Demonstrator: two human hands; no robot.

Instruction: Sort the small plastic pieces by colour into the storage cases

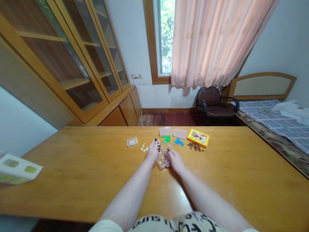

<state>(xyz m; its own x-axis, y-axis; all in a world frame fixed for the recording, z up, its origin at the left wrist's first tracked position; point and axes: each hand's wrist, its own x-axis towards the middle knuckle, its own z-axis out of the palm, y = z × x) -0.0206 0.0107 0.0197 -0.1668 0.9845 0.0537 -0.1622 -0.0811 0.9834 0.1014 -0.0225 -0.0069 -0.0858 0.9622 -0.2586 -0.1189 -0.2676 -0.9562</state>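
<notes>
My right hand (175, 161) grips a small clear plastic box (162, 162), tilted above the table, with a few pale pieces inside. My left hand (153, 151) is closed at the box's left upper side, fingers curled in; what they pinch, if anything, is too small to make out. Just left of it lie loose cream pieces (144, 147). Beyond my hands are a pile of green pieces (166, 139), a pile of blue pieces (179, 141) and a pile of brown pieces (195, 147).
Two clear plastic lids or trays, one (165, 131) beside the other (180, 133), lie behind the piles. A yellow box (198, 138) is at their right. Left stands a small clear container (132, 141) with pale contents. A white-and-green carton (19, 169) sits at the table's (84, 180) left edge.
</notes>
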